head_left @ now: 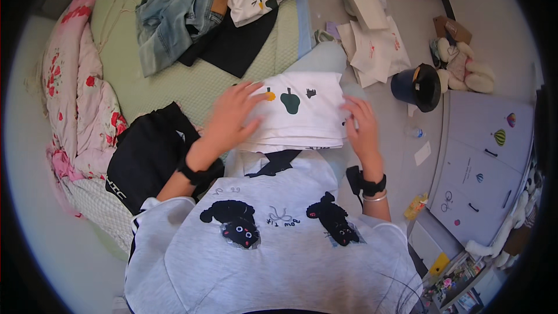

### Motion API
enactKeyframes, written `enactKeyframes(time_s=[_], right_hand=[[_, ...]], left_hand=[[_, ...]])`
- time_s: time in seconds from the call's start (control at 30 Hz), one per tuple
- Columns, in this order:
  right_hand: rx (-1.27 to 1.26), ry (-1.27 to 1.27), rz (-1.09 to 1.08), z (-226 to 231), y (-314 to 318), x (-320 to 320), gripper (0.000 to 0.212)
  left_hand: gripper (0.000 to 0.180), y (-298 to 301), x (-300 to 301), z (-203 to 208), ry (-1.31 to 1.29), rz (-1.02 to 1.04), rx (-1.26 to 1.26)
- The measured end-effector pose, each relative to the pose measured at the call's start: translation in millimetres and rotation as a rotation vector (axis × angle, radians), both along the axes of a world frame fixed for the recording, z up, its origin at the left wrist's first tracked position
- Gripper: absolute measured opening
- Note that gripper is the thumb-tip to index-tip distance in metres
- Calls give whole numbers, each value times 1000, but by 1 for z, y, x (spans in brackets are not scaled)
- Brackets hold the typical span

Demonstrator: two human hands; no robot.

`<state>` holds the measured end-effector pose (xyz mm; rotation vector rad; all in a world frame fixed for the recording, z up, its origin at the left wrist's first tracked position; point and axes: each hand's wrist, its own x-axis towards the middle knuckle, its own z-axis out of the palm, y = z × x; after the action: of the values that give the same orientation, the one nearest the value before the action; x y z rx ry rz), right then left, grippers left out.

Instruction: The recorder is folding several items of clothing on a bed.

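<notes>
Folding pile check: looks like we're at smoothing
White top [317, 117] lies folded between our left hand [231, 117] and right hand [364, 129], fingers loosely spread; next move probably wants gentle edge-squaring.

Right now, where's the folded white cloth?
In the head view, the folded white cloth is near the middle, between the left hand and the right hand, just beyond the grey sweatshirt.

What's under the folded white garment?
Pale blue fabric shows past the far edge of the folded white garment; what lies directly beneath is covered.
</notes>
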<state>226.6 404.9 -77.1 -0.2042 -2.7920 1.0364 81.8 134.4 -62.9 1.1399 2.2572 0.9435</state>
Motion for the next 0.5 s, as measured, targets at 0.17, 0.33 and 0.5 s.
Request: enactKeyframes(time_s=[0.17, 0.33, 0.5], right_hand=[[127, -5, 218, -23, -41, -21, 49], [131, -213, 283, -58, -27, -1, 54], [-151, -85, -37, -76, 3, -4, 38]], left_hand=[[64, 19, 53, -46, 213, -315, -130], [60, 1, 40, -36, 149, -438, -113], [43, -22, -14, -68, -484, 414, 116]])
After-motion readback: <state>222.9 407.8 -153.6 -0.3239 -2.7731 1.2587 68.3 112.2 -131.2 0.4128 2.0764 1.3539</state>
